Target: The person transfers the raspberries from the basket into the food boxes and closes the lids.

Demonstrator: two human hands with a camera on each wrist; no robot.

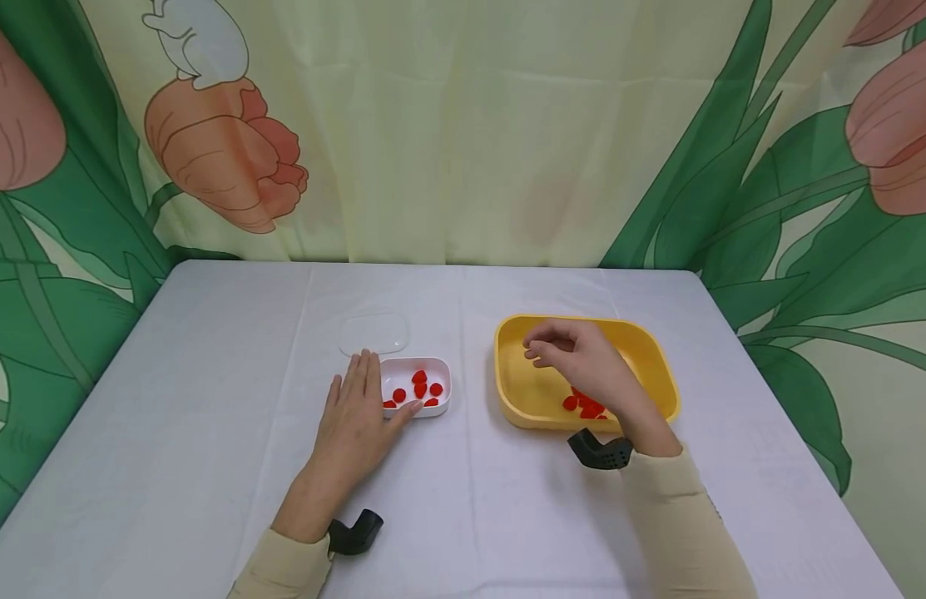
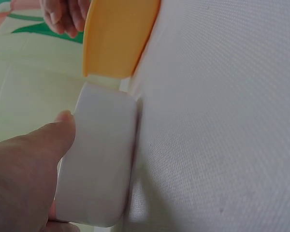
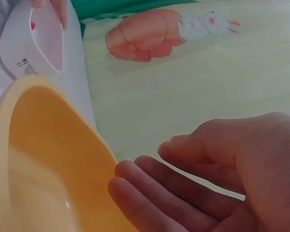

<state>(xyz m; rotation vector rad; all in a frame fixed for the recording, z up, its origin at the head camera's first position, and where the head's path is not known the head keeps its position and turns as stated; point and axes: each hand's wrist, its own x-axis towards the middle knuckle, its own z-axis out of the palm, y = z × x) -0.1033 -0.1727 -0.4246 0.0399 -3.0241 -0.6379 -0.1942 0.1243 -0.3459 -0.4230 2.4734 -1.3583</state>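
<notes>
A small white plastic box [image 1: 415, 363] stands on the table with several small red pieces [image 1: 420, 389] in it. My left hand [image 1: 355, 413] lies against its left side, fingers straight, thumb touching the near rim. The left wrist view shows the thumb [image 2: 60, 133] at the top of the white box wall [image 2: 99, 154]. My right hand [image 1: 582, 358] is over a yellow tub [image 1: 518, 399], fingers loosely bent and holding nothing; the right wrist view shows space between thumb and fingers. Several more red pieces [image 1: 586, 406] lie in the tub, partly hidden by the right hand and wrist.
A clear lid [image 1: 373, 333] lies on the white-covered table [image 1: 208, 416] behind the white box. A curtain printed with tulips and a rabbit [image 1: 448, 125] hangs along the table's far edge. Black wrist devices [image 1: 355, 534] are worn on both arms.
</notes>
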